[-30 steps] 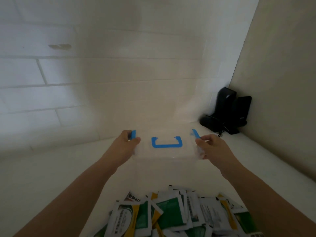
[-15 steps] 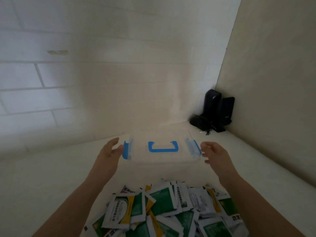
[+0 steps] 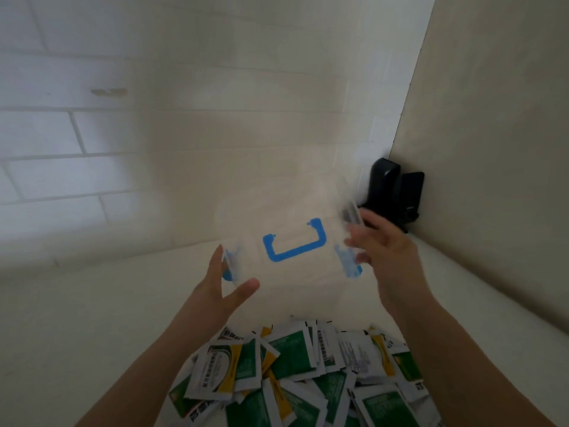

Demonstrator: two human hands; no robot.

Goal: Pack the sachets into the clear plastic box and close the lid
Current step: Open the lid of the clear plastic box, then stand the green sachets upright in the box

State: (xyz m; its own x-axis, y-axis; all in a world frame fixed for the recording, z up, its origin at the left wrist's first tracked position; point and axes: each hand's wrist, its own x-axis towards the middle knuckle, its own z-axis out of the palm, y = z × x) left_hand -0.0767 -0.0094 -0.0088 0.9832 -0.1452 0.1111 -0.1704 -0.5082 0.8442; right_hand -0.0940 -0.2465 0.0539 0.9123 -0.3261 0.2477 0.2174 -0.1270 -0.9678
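While blurred, clear plastic box [image 3: 292, 251] sits between hands.

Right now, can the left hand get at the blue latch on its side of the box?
Probably yes. The left hand is open right beside the box's left blue latch, fingers alongside it, with nothing between them. Motion blur hides whether they touch.

One box [image 3: 295, 266]; many sachets [image 3: 295, 374]
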